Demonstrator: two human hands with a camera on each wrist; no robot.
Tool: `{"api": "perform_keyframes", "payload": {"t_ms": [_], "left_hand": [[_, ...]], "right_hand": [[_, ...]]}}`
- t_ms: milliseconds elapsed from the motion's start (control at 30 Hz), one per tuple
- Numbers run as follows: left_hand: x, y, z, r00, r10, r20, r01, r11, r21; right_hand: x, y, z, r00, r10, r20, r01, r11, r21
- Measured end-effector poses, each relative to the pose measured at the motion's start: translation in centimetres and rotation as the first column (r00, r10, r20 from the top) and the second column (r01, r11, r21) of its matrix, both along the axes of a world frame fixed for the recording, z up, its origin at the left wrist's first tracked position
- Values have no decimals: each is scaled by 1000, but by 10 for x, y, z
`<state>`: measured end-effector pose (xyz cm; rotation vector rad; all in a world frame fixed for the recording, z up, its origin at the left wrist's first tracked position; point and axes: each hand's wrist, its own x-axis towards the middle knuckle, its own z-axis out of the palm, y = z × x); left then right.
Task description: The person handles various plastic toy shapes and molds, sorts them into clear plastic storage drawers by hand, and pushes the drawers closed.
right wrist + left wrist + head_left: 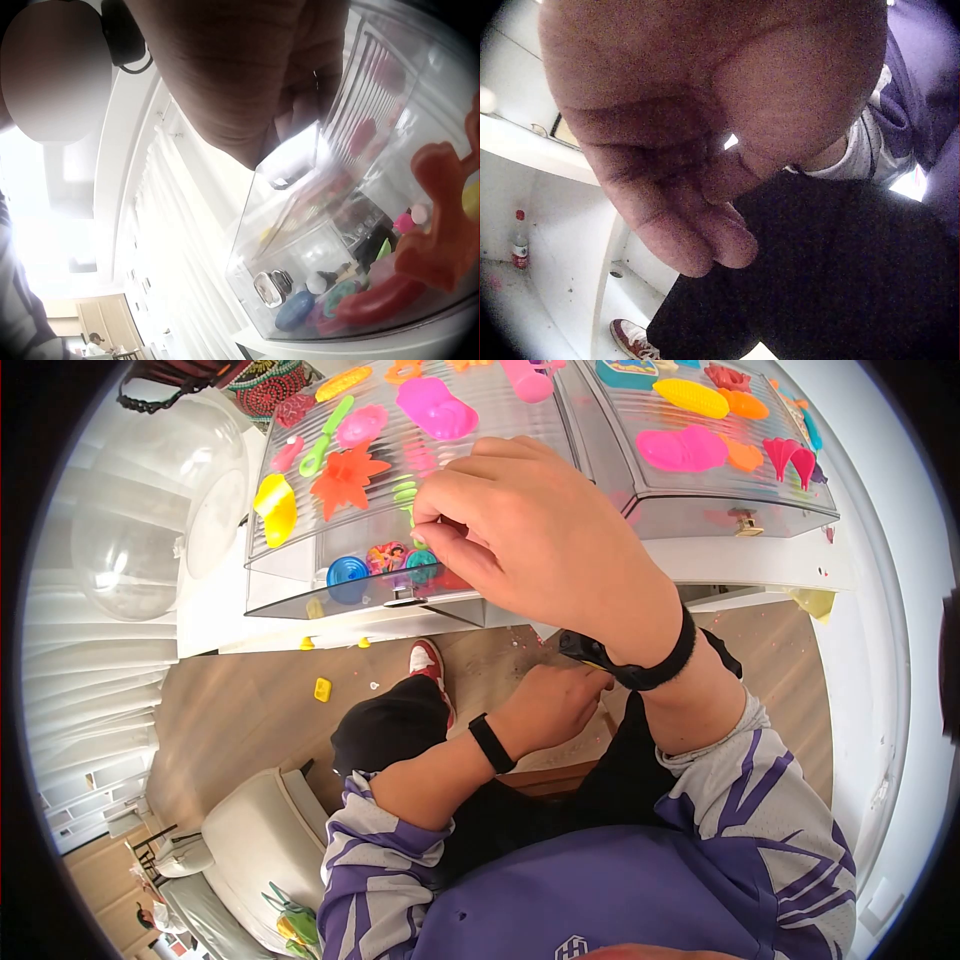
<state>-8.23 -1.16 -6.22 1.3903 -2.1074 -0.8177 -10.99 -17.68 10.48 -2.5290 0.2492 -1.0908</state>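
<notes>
My right hand (540, 525) is over the front of a clear drawer (290, 598), its thumb and fingers bent toward each other beside a thin green piece (405, 495); whether they pinch it cannot be told. Below the hand lie a blue round piece (347, 580), a picture disc (385, 558) and a teal round piece (421, 567). In the right wrist view the right hand (247, 67) is above the clear box, with a red piece (379, 300) and an orange piece (442, 217) visible. My left hand (555, 705) hangs loosely curled near my lap, empty in the left wrist view (697, 135).
Toys lie on the ribbed lids: a red-orange leaf shape (348, 480), a yellow piece (275, 510), a pink cap shape (437, 408). A second clear drawer unit (720, 515) stands at the right. Clear balloons (130, 510) are at the left; a yellow piece (322, 689) lies on the floor.
</notes>
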Motion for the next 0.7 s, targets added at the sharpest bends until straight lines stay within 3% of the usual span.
{"api": "perform_keyframes", "payload": {"t_ms": [367,433,700], "left_hand": [[2,0,0,997,21,-75,-26,998,-59],[3,0,2,997,35,-76,-38,999,-38],[3,-1,7,993,47,-106,-47,999,3]], "right_hand": [[-8,-5,6,997,75,12,-76,994,85],[-11,-8,7,989,95,116,-108,989,105],[-29,-11,22,999,53,12,-54,986,155]]}}
